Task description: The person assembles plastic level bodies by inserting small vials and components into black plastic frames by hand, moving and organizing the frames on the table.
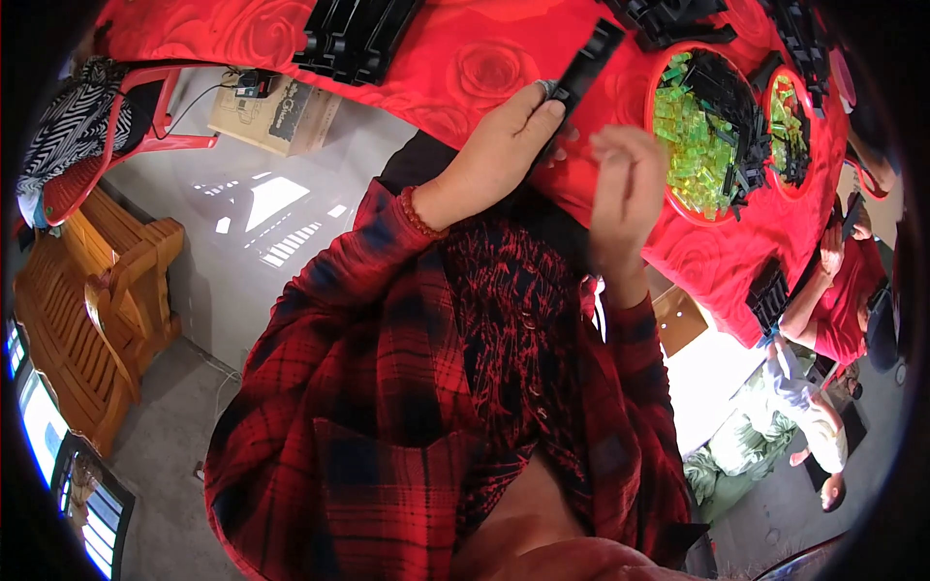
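My left hand (pixel 504 147) is closed round a long, narrow black plastic strip (pixel 589 64), tilted up toward the far right over the red tablecloth. Its thumb lies along the strip, with something grey wrapped at the thumb's tip. My right hand (pixel 628 189) hovers apart from the strip, close to its lower end and left of a red-rimmed bowl (pixel 651 111). Motion smears its fingers, so whether they hold anything is unclear. Small yellow-green translucent pieces (pixel 690 145) and small black pieces (pixel 741 145) fill that bowl.
Black ridged parts (pixel 356 39) lie stacked at the far left of the red table (pixel 484 73), with more black parts (pixel 678 21) at the far right. A second bowl (pixel 772 107) holds similar pieces. Other people sit at right. A cardboard box (pixel 262 121) and red chair (pixel 179 143) stand left.
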The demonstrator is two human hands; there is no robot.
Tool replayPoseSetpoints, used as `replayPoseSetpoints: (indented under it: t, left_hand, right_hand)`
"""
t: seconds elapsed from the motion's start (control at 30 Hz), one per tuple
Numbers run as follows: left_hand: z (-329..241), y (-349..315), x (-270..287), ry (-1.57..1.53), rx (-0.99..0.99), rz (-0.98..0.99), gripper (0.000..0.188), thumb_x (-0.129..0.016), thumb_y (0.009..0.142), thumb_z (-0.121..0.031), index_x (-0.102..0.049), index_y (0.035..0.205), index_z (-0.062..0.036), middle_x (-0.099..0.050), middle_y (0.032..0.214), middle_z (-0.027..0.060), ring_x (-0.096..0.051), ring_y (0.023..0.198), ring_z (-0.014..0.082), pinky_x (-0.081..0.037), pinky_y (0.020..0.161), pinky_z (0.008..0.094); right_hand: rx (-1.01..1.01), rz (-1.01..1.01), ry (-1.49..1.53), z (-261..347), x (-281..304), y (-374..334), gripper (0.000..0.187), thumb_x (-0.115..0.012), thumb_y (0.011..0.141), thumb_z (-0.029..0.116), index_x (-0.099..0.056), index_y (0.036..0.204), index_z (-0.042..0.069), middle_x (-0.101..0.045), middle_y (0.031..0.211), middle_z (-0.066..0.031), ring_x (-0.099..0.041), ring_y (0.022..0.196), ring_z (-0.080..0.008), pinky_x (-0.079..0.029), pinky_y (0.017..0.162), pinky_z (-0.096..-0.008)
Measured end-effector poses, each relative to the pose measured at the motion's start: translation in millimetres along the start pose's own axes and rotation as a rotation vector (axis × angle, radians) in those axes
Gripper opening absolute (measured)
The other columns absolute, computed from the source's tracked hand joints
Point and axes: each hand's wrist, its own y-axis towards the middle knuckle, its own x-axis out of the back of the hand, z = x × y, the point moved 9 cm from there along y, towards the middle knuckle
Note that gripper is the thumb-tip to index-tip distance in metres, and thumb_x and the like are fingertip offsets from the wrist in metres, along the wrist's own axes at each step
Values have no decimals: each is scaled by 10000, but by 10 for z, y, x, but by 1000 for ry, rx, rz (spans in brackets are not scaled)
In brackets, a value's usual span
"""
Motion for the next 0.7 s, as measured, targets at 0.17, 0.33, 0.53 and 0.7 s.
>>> replayPoseSetpoints:
  t: [0.17,0.33,0.53,0.7]
  left_hand:
    - [-45,-97,-159,187,21,56,228,-453,1072,-200,-572,1093,-7,-649,899,18,-564,756,75,-482,705,248]
    - [1,-128,-175,239,43,43,231,-494,1059,-199,-617,1045,-5,-594,852,-21,-513,761,46,-438,694,224]
    - [129,-121,-128,27,122,1,198,-546,1037,-193,-642,1020,-21,-539,838,-80,-452,769,22,-382,680,200]
    - [153,-126,-76,34,91,-40,229,-631,976,-202,-645,897,13,-536,703,-23,-459,664,56,-382,591,257]
  right_hand:
    - [-367,-179,637,-318,-32,449,354,-454,1064,183,-472,1331,-51,-586,1193,-164,-635,1047,-234,-521,881,-347]
    - [-466,-217,895,-190,-138,634,420,-404,1073,282,-490,1301,-60,-609,1065,-141,-660,885,-222,-544,779,-359]
    - [-476,-137,890,-307,-206,610,564,-353,1088,410,-522,1276,-95,-612,951,-113,-625,818,-200,-546,783,-372]
    - [-434,-154,966,-296,-200,594,517,-352,1088,369,-547,1251,-81,-590,904,-87,-587,773,-189,-526,765,-369]
